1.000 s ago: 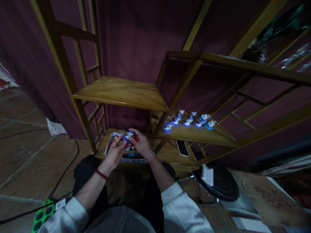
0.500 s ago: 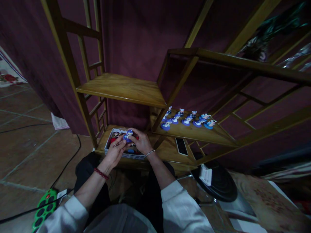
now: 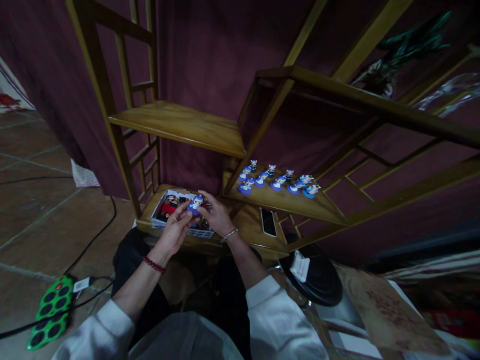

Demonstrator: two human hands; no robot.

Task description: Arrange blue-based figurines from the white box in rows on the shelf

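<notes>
Between both hands I hold a small purple-and-white figurine upright on its round purple base. My left hand, with a red bead bracelet at the wrist, grips the base from the left. My right hand, wearing a silver bracelet, has its fingers closed on the figurine's right side. Just below them sits a box with several other figurines in it, partly hidden by my hands. On the shelf to the right stand several like figurines, purple ones in front and darker ones behind.
A phone lies on the lower board, right of the box. Wooden shelf posts and an upper shelf surround the hands. A black round stool stands at the right, a green power strip with cables on the floor at left.
The camera view has shifted, so the shelves and figurines appear farther left. Both hands still hold the figurine, which appears turned slightly and a little higher.
</notes>
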